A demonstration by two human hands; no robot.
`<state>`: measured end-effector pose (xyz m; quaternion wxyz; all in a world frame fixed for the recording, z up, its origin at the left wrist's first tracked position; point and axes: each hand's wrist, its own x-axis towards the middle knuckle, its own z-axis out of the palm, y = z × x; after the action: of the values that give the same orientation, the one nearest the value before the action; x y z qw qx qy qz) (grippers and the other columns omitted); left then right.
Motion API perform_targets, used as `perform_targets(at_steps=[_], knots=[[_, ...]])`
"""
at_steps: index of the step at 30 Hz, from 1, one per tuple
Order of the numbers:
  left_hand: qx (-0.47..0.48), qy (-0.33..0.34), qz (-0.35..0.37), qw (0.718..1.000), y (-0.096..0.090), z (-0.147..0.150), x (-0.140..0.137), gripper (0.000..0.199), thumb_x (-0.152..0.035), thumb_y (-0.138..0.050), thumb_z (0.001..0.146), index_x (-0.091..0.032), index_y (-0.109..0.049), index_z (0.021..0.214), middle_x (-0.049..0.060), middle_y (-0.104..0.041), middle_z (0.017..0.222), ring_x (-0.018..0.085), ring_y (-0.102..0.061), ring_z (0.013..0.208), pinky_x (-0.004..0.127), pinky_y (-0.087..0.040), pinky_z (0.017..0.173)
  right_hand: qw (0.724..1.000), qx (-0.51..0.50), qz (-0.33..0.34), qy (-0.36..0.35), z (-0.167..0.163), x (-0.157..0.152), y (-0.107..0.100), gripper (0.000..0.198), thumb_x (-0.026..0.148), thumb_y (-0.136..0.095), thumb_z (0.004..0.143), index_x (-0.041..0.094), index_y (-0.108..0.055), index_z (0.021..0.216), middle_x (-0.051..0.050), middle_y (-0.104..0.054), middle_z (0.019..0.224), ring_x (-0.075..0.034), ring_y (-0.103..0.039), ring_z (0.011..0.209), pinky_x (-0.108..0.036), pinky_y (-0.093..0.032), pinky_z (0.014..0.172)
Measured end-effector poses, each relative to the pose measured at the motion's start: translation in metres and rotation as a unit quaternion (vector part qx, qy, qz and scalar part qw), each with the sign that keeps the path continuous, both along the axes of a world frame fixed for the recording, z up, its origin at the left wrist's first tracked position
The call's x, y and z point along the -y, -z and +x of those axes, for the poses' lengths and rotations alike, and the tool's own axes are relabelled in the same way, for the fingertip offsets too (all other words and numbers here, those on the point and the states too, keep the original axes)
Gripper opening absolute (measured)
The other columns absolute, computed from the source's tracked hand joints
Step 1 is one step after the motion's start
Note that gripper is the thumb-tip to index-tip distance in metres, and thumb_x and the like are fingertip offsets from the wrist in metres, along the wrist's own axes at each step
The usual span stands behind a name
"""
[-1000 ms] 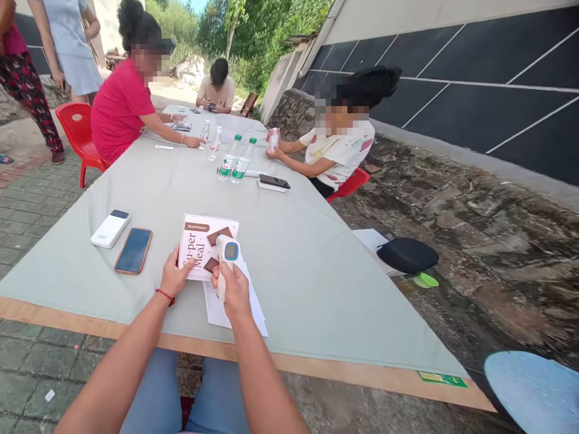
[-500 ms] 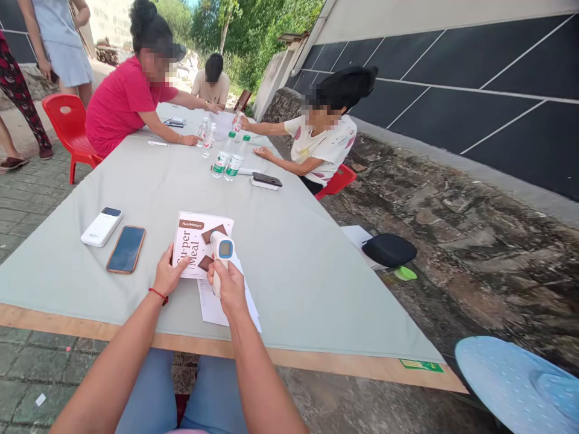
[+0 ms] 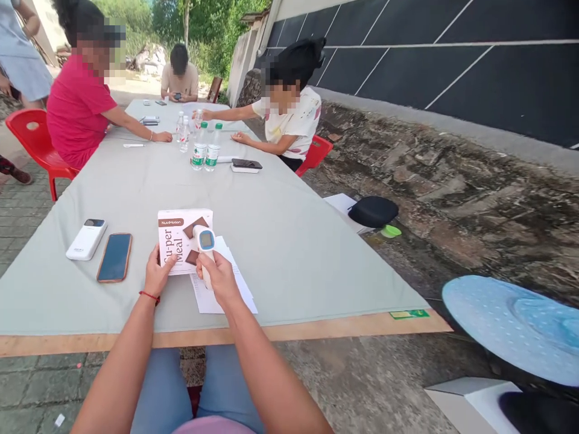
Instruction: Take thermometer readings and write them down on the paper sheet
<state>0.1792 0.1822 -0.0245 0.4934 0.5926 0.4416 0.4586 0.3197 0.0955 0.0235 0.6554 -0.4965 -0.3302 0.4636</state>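
My left hand [image 3: 157, 270] grips the left edge of a white and brown box [image 3: 169, 241] printed "Su-per Meal", thumb on its front. My right hand [image 3: 219, 277] is closed around the handle of a white infrared thermometer [image 3: 207, 244], whose small blue-framed screen faces me. The thermometer's head is in front of the box's right part; whether they touch I cannot tell. Under the box and my right hand lie printed paper sheets [image 3: 239, 283]. To the left of my left hand are a phone [image 3: 114, 258] in an orange-brown case and a white power bank [image 3: 87, 240].
The cloth-covered table [image 3: 307, 259] stretches away from me. Water bottles [image 3: 211, 147] and a dark phone [image 3: 246, 164] stand or lie farther along it. People sit on both sides and at the far end. A blue hat [image 3: 511, 325] is at the right, near a stone wall.
The view has shifted, so the table and people appear farther left. The far person now sits more upright, holding a dark object. The person in pink has drawn one arm back. My grips are unchanged.
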Motion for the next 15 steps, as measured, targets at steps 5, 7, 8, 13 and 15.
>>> perform_targets(at_steps=[5, 7, 8, 13, 15], knots=[[0.013, 0.024, -0.049, 0.998, -0.009, -0.009, -0.007, 0.075, -0.052, -0.082, 0.060, -0.014, -0.056, 0.119, 0.014, -0.065, 0.120, 0.031, -0.060, 0.112, 0.045, -0.047, 0.097, 0.998, 0.013, 0.057, -0.002, 0.006, 0.034, -0.030, 0.026, 0.045, -0.060, 0.083, 0.020, -0.054, 0.078, 0.003, -0.053, 0.063, -0.013, -0.045, 0.058, -0.027, -0.036, 0.058], [0.018, 0.046, -0.071, 0.996, -0.012, -0.014, -0.010, 0.079, -0.047, -0.087, 0.055, -0.014, -0.056, 0.119, 0.015, -0.065, 0.120, 0.031, -0.060, 0.112, 0.046, -0.048, 0.097, 0.996, 0.036, 0.076, -0.004, 0.011, 0.055, -0.042, 0.027, 0.047, -0.060, 0.085, 0.020, -0.057, 0.083, 0.002, -0.054, 0.067, -0.013, -0.047, 0.063, -0.027, -0.038, 0.061], [0.020, 0.058, -0.082, 0.995, -0.014, -0.016, -0.012, 0.079, -0.045, -0.088, 0.053, -0.014, -0.056, 0.119, 0.014, -0.065, 0.120, 0.031, -0.061, 0.111, 0.045, -0.048, 0.096, 0.996, 0.041, 0.082, -0.005, 0.013, 0.065, -0.047, 0.028, 0.047, -0.060, 0.085, 0.020, -0.058, 0.085, 0.002, -0.054, 0.068, -0.013, -0.047, 0.064, -0.027, -0.038, 0.062], [0.030, 0.059, -0.089, 0.994, -0.030, -0.006, -0.034, 0.071, -0.047, -0.087, 0.054, -0.016, -0.057, 0.111, 0.012, -0.066, 0.116, 0.026, -0.064, 0.100, 0.039, -0.053, 0.083, 0.996, 0.014, 0.093, -0.004, 0.026, 0.102, -0.057, 0.031, 0.050, -0.063, 0.085, 0.019, -0.059, 0.088, 0.000, -0.055, 0.072, -0.014, -0.048, 0.066, -0.027, -0.039, 0.062], [0.021, 0.039, -0.073, 0.996, -0.035, 0.010, -0.051, 0.069, -0.048, -0.085, 0.056, -0.018, -0.055, 0.111, 0.012, -0.065, 0.116, 0.025, -0.065, 0.096, 0.036, -0.054, 0.075, 0.995, 0.006, 0.095, 0.005, 0.032, 0.108, -0.055, 0.031, 0.050, -0.062, 0.085, 0.019, -0.059, 0.087, 0.000, -0.054, 0.071, -0.014, -0.048, 0.066, -0.027, -0.039, 0.062]])
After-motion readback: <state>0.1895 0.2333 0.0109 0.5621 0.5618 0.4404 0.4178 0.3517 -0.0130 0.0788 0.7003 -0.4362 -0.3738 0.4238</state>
